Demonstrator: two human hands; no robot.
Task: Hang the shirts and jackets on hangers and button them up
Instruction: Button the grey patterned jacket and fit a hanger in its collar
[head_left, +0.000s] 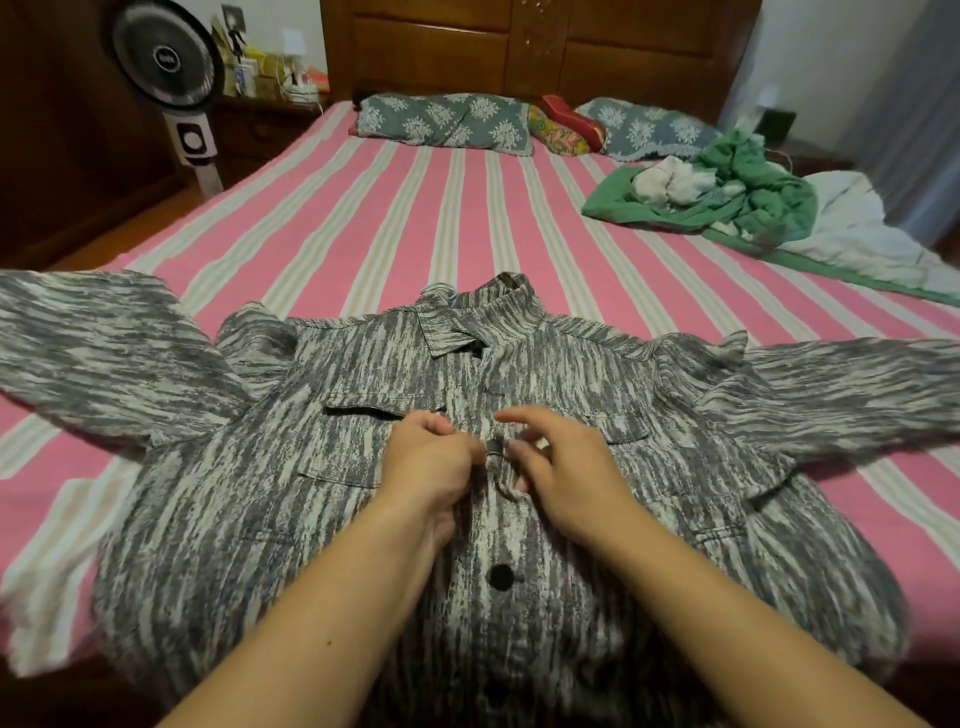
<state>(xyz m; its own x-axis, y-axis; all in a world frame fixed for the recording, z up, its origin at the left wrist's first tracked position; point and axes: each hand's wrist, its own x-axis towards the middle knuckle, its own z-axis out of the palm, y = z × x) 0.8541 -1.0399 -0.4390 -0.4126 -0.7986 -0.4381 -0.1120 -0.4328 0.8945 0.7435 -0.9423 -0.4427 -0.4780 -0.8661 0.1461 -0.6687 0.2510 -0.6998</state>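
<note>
A grey and white streaked jacket (249, 499) lies face up on the bed with both sleeves spread wide. The pale hook of a hanger (440, 289) sticks out beside its collar. At chest height my left hand (423, 465) pinches the front placket edge. Opposite it, my right hand (558, 465) pinches a dark button (494, 448) and the cloth around it, index finger raised. Lower on the front a black button (501, 577) sits fastened. Another dark button shows near the bottom edge of the view.
The bed (395, 208) has a pink and cream striped sheet. A heap of green and white clothes (727, 187) lies at the right, with pillows (447, 122) against the wooden headboard. A standing fan (169, 67) and a cluttered nightstand stand at the left.
</note>
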